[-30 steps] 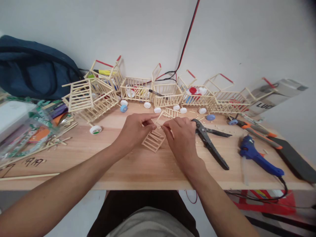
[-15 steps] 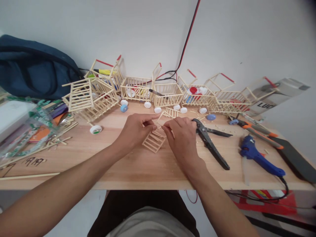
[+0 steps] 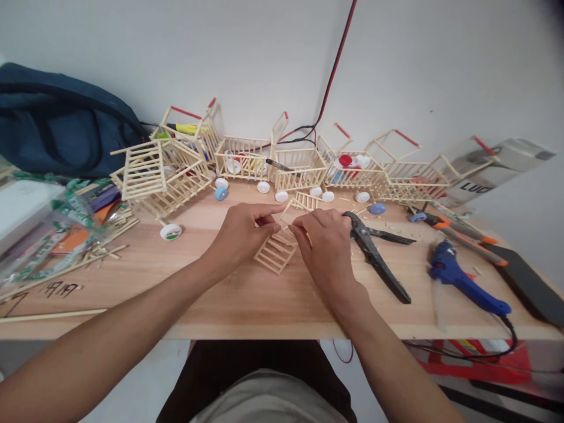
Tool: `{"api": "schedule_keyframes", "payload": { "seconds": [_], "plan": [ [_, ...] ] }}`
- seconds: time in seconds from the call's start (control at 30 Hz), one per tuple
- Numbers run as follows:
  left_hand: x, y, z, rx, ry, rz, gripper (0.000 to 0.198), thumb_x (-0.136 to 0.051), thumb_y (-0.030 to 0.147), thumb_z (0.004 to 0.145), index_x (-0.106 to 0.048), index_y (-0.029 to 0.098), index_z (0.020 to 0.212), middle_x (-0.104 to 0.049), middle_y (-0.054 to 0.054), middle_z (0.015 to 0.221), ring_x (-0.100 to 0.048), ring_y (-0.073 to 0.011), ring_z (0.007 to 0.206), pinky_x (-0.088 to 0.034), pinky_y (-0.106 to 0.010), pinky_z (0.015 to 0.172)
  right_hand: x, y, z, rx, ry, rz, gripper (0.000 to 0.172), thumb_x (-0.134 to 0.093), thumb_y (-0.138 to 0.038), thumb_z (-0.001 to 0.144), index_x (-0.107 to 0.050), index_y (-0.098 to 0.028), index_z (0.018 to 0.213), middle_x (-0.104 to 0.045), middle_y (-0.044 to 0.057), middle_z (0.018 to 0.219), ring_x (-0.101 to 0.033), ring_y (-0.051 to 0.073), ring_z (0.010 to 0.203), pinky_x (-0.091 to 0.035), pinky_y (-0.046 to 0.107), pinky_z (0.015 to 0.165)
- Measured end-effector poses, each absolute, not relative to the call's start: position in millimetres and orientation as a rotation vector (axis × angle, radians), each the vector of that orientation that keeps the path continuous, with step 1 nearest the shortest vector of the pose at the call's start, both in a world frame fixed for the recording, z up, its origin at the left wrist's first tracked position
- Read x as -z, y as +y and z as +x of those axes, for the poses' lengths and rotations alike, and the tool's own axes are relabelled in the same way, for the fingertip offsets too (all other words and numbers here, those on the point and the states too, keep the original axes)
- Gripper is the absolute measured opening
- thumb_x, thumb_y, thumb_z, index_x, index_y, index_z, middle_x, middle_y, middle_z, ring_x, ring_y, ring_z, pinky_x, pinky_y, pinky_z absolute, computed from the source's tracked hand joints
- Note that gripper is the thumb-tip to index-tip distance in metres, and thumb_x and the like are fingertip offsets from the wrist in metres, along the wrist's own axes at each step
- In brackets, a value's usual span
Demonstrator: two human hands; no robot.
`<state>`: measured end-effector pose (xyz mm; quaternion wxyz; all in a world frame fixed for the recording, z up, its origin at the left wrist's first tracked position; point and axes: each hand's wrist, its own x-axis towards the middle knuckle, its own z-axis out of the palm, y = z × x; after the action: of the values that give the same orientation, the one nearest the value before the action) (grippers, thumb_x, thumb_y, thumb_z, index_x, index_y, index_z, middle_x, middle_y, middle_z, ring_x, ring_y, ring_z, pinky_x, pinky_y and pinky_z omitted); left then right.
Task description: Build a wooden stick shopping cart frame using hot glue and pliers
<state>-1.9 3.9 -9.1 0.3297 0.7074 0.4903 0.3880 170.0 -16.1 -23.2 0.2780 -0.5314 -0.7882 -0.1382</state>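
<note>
My left hand (image 3: 249, 231) pinches thin wooden sticks (image 3: 287, 207) joined at an angle. From the other side, my right hand (image 3: 325, 238) closes its thumb and forefinger on the lower end of the same sticks. A small slatted wooden stick panel (image 3: 275, 254) sits just below my fingertips, its upper part hidden by them; whether it is joined to the held sticks I cannot tell. Behind my hands a second slatted panel (image 3: 306, 201) lies flat. Close to the right hand, black-handled cutters (image 3: 374, 252) rest on the wooden table (image 3: 220, 305).
Several miniature stick carts (image 3: 299, 161) with bottle-cap wheels line the wall. A blue glue gun (image 3: 467, 279), orange-handled pliers (image 3: 473, 238) and a dark flat bar (image 3: 524, 282) lie right. Plastic wrappers (image 3: 39, 241), loose sticks and a blue bag (image 3: 66, 120) occupy the left.
</note>
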Motion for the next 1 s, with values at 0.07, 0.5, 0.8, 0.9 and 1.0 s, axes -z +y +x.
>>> {"api": "schedule_keyframes", "payload": {
  "seconds": [0.07,0.5,0.8,0.9,1.0],
  "plan": [
    [9.2,3.9,-2.0,-1.014,1.284,1.853,0.039,-0.066,0.016,0.076,-0.071,0.016,0.115,-0.072,-0.001,0.069,-0.059,-0.0125,0.063,-0.045,-0.025,0.063,22.9,-16.1,170.0,0.380,-2.119,-1.429,0.017,-0.057,-0.025,0.092,-0.064,-0.019,0.077,-0.063,0.004,0.078,-0.044,0.021,0.078,-0.022,0.034,0.071],
    [8.8,2.8,-0.9,-1.020,1.294,1.858,0.037,-0.065,0.015,0.076,-0.072,0.016,0.112,-0.073,0.000,0.069,-0.059,-0.0112,0.060,-0.047,-0.024,0.063,22.4,-15.4,170.0,0.354,-2.123,-1.455,0.016,-0.058,-0.026,0.091,-0.065,-0.020,0.078,-0.064,0.003,0.080,-0.045,0.021,0.079,-0.022,0.034,0.071],
    [9.5,3.5,-0.3,-1.004,1.316,1.875,0.037,-0.066,0.016,0.076,-0.072,0.016,0.112,-0.072,0.000,0.068,-0.059,-0.0113,0.060,-0.047,-0.024,0.064,21.8,-15.8,170.0,0.338,-2.127,-1.462,0.015,-0.058,-0.025,0.091,-0.065,-0.020,0.078,-0.064,0.004,0.080,-0.046,0.021,0.080,-0.023,0.035,0.071],
    [9.8,3.3,-0.1,-1.001,1.310,1.875,0.037,-0.066,0.016,0.076,-0.072,0.017,0.113,-0.072,0.001,0.069,-0.060,-0.0111,0.061,-0.048,-0.023,0.065,21.8,-15.8,169.6,0.329,-2.133,-1.468,0.015,-0.059,-0.025,0.090,-0.065,-0.019,0.078,-0.065,0.004,0.080,-0.046,0.022,0.080,-0.023,0.035,0.071],
    [9.8,3.0,-0.2,-1.005,1.310,1.869,0.037,-0.065,0.015,0.076,-0.072,0.017,0.112,-0.072,0.001,0.069,-0.060,-0.0113,0.062,-0.049,-0.023,0.066,21.4,-15.7,169.8,0.322,-2.132,-1.474,0.014,-0.060,-0.025,0.090,-0.065,-0.019,0.078,-0.065,0.004,0.080,-0.046,0.022,0.079,-0.023,0.035,0.071]
  ]
}}
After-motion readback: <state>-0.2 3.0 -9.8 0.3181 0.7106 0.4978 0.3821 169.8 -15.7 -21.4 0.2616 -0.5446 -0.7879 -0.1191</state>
